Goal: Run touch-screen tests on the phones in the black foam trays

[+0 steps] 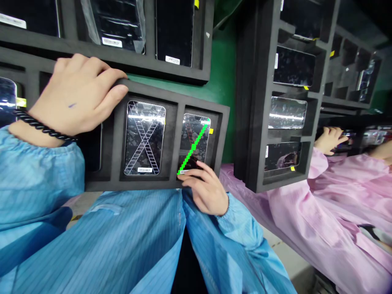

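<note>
A black foam tray lies in front of me, its pockets holding phones. My left hand, with a black coiled band at the wrist, curls its fingers over the tray's far rim, the thumb on the near side of it. Toward the tray's right end, a lit phone shows a thick green diagonal line. My right hand is at that phone's lower end, fingers apart, fingertips at the screen and pocket edge. Between the hands, another lit phone displays crossing white ladder-like lines. A dark phone is partly hidden under my left forearm.
Beyond lies another foam tray of dark phones, one in a clear bag. Stacked foam trays with phones stand on the right on the green tabletop. A co-worker's pink sleeve and hand are beside them.
</note>
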The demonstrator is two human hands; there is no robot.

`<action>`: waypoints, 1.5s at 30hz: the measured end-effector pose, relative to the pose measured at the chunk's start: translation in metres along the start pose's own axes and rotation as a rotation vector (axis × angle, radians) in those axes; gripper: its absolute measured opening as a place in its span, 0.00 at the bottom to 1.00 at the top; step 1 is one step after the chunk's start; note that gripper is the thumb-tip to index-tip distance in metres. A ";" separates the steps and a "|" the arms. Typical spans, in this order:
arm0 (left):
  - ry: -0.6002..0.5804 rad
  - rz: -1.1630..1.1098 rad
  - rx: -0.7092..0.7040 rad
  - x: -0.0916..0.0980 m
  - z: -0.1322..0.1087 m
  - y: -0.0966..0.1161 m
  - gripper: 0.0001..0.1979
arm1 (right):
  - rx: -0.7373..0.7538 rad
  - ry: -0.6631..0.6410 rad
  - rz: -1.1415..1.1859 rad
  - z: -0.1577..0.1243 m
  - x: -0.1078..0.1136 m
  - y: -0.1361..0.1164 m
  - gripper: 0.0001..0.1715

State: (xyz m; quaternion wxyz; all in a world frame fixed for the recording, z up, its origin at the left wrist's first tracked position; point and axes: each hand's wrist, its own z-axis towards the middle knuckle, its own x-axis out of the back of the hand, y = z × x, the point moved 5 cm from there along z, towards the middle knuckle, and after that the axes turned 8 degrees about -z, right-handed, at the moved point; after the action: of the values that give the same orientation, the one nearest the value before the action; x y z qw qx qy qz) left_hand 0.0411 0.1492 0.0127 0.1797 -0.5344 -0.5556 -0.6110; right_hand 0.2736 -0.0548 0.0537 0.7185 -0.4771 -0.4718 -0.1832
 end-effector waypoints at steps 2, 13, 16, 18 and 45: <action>0.006 0.006 -0.005 0.000 0.000 0.000 0.38 | -0.090 0.082 -0.013 0.011 0.010 0.017 0.21; 0.027 0.139 -0.065 -0.006 0.003 -0.003 0.48 | -0.155 0.098 -0.259 0.078 0.009 0.063 0.31; 0.032 0.165 -0.071 -0.006 0.003 -0.002 0.50 | -0.147 0.060 -0.299 0.082 0.004 0.062 0.33; 0.032 0.178 -0.079 -0.006 0.003 -0.001 0.51 | -0.141 0.046 -0.333 0.082 0.002 0.061 0.34; -0.002 0.061 -0.033 -0.003 0.001 -0.007 0.35 | -0.238 -0.055 -0.381 -0.017 0.006 0.010 0.36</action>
State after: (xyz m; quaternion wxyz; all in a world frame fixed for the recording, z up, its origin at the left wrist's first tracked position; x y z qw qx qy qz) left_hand 0.0367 0.1509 0.0062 0.1885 -0.5546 -0.5291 -0.6139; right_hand 0.2921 -0.0637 0.0525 0.5963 -0.4657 -0.5479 -0.3568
